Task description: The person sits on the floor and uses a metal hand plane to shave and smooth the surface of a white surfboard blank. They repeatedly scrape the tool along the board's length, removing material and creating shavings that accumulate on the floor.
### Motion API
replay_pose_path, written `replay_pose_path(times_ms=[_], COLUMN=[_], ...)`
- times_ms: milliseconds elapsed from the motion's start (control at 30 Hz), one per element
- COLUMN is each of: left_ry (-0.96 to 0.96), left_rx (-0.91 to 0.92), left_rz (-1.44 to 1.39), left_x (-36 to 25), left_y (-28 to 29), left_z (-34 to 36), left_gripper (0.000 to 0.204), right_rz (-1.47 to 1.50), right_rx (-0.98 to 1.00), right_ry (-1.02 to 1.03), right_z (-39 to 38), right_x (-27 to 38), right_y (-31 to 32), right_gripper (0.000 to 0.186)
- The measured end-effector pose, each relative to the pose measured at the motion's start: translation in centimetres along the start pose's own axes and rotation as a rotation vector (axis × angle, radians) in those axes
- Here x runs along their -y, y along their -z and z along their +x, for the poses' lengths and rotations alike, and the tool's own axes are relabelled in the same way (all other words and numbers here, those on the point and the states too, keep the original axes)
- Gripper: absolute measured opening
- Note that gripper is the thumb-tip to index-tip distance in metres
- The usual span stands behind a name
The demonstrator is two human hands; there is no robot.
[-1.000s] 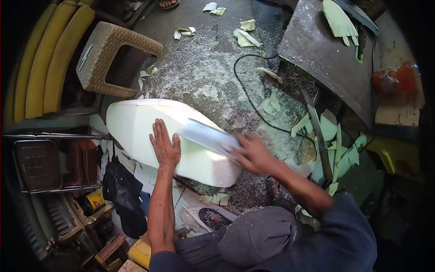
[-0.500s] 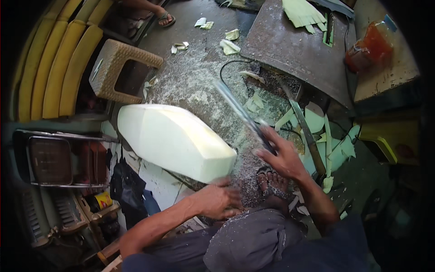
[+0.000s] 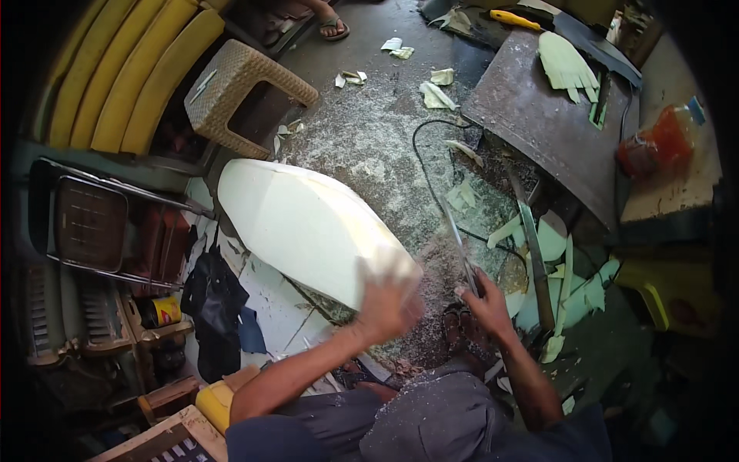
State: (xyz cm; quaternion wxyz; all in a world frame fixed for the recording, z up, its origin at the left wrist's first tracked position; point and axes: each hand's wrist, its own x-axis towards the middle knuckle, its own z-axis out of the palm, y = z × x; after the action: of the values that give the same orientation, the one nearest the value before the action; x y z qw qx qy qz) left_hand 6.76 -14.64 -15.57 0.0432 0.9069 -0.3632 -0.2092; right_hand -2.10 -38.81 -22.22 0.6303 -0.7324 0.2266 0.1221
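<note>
L hand [image 3: 390, 299] has moved up from beside lap to over near R end of white foam block [image 3: 292, 219], which lies ahead-L of person; blurred, can't tell finger spread or contact. R hand [image 3: 490, 306] closed round end of long flat metal tool [image 3: 459, 245], edge-on, apart from block. Dark can [image 3: 163, 312], far L: yellow label, lettering too small to read.

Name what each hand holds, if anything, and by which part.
Right hand: a long thin tool, by its near end. Left hand: blurred at the near end of the white block; hold cannot be told.
</note>
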Motion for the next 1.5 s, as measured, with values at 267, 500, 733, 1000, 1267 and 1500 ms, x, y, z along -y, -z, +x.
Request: replay_pose_path(times_ms=[267,500,733,1000,1267,1500], left_ry=[0.238,1.423,0.903,0.74,0.645,0.46], left_rx=[-0.564,-0.767,-0.831,-0.889,-0.565,-0.17], left_rz=[-0.188,-1.754,-2.138,-2.425,-2.496,-0.914], left_x=[18.0,35.5,34.5,25.1,5.9,-0.1], left_y=[1.5,-4.3,-8.8,-9.9,-14.1,-8.3], left_z=[-1.7,-8.1,-9.3,-11.6,-11.2,-12.5], left_gripper=[0.049,0.087,0.099,0.11,0.077,0.05], right_rz=[-0.002,-0.544,-0.921,-0.816,-0.445,-0.409], right_rx=[0.265,0.605,0.488,-0.341,-0.068,-0.066], right_ry=[-0.039,0.71,0.71,0.872,0.577,0.207], right_z=[-2.9,-0.2,2.7,13.0,10.5,10.6], right_x=[3.3,2.9,2.0,5.3,2.8,11.7], right_y=[-0.2,-8.0,-6.5,-3.6,-9.3,-3.4], right_gripper=[0.065,0.083,0.103,0.063,0.067,0.068])
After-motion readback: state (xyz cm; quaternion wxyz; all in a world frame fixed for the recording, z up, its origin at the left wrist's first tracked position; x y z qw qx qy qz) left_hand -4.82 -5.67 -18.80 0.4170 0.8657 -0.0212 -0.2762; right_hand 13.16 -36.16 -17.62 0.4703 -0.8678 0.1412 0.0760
